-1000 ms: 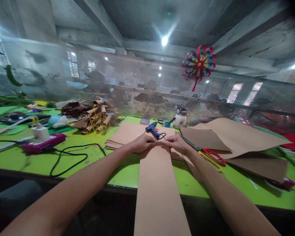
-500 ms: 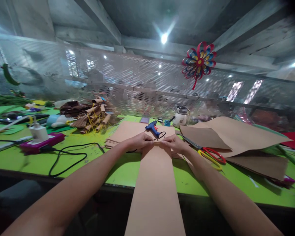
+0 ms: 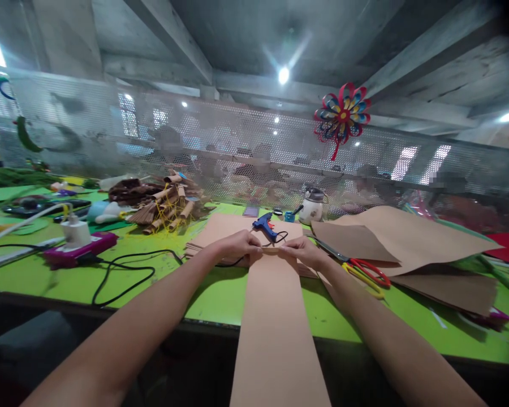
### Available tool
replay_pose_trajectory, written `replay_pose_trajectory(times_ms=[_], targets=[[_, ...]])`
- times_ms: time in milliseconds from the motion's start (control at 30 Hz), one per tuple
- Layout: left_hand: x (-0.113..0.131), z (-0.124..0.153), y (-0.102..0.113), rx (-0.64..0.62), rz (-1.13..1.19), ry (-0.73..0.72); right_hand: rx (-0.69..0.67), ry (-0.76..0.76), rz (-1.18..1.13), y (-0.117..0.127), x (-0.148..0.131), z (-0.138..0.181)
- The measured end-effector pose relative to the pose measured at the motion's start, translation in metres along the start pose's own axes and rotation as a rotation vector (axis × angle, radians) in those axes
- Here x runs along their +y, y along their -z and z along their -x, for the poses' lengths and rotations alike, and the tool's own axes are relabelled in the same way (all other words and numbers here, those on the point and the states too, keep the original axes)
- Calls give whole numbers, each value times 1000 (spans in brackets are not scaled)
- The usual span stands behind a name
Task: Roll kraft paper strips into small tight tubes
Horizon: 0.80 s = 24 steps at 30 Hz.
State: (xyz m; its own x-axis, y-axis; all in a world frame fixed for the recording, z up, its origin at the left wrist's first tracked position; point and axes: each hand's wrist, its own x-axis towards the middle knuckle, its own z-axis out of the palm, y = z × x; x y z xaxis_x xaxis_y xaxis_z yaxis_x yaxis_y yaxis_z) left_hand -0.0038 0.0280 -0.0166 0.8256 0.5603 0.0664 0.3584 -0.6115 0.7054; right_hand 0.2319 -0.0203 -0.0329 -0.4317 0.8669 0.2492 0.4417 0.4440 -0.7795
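Note:
A long strip of brown paper runs from the table's near edge toward me and hangs over it. My left hand pinches the strip's far left corner. My right hand pinches the far right corner, fingers curled. Both hands rest on a stack of brown sheets. Just beyond my fingertips lies a blue glue gun with a black cord.
Red-and-yellow scissors lie right of my right hand, by large brown sheets. On the green table: a pile of rolled paper pieces, a pink power strip with a white charger, a black cable, a white jar. A mesh screen carries a paper flower.
My hands have stayed pinched on the strip's far end, spreading slightly apart. The view has shifted a little; nothing else on the table has moved.

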Motion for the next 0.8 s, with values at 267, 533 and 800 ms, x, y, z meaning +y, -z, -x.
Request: replay_pose_trajectory(times_ms=[267, 533, 800], targets=[[-4, -2, -1, -69, 102, -12, 10, -44, -51, 0, -2, 1], [-2, 1, -3, 54, 40, 27, -10, -10, -33, 8, -5, 4], [-4, -1, -14, 115, 31, 49, -124, -35, 191, 16, -1, 3]])
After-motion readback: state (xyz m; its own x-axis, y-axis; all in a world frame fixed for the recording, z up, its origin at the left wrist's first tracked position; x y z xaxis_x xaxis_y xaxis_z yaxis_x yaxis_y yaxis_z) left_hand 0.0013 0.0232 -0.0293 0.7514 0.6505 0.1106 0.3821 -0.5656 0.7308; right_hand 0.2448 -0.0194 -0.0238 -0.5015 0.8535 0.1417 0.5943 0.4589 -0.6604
